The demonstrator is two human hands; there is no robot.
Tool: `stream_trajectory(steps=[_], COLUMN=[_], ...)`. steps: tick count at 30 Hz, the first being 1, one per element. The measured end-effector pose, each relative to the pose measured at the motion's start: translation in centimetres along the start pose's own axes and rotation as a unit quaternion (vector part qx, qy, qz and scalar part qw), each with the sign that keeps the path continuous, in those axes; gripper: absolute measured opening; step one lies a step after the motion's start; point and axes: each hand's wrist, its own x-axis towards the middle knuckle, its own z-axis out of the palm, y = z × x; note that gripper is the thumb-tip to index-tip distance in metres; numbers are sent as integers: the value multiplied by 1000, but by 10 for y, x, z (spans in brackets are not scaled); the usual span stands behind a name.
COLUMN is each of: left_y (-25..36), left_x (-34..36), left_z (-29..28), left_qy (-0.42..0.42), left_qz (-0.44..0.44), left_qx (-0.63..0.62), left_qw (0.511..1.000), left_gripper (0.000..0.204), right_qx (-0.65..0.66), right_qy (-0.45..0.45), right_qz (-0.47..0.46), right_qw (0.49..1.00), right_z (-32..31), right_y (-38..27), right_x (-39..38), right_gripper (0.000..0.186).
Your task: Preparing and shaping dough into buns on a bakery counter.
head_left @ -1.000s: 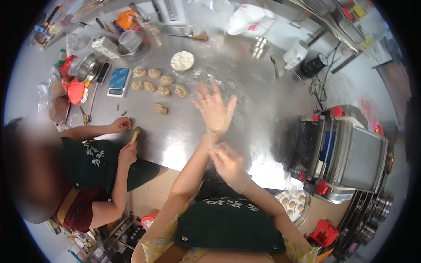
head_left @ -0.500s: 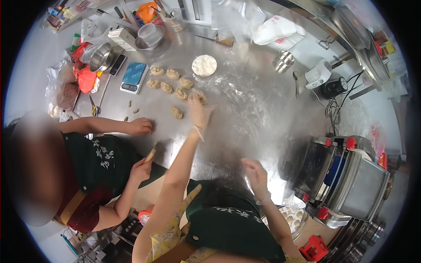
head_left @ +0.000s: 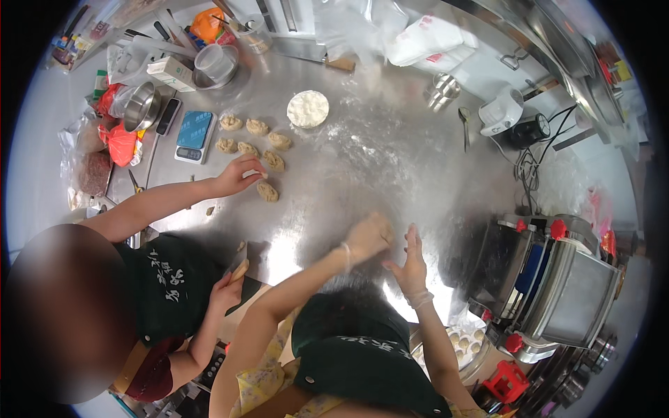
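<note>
Presently unshaped dough lumps (head_left: pixel 267 190): seven lying at 10 o'clock on the steel surface (head_left: pixel 456 174).
Left hand (head_left: pixel 371 237): grip curling closed, seemingly around another lump, blur hiding much.
Right hand (head_left: pixel 410 267): spreading just beside it at 4 o'clock.
Pale dough rounds (head_left: pixel 464 343): sitting at 5 o'clock, apparently finished shaping.

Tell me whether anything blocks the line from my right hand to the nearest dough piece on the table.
Yes: in this view your left hand lies across that line, just left of your right hand. Beyond it, nothing visible blocks the way to the dough piece; the co-worker's hand is on its far side.
</note>
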Motion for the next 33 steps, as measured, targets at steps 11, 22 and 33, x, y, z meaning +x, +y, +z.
stream_trajectory(steps=[11, 22, 33], left_y=[-142, -138, -53], left_x=[107, 114, 0], left_z=[-181, -174, 19], left_qy=[360, 315, 215], left_qz=[-129, -192, -35], left_qx=[448, 347, 151], left_qw=[808, 862, 964], left_gripper=[45, 15, 21], right_qx=[324, 364, 340], right_qy=[-57, -40, 38], right_qz=[216, 259, 279], right_qw=[919, 894, 897], right_z=[-12, -16, -40], right_y=[40, 42, 60], right_x=[-27, -55, -73], right_gripper=[57, 60, 49])
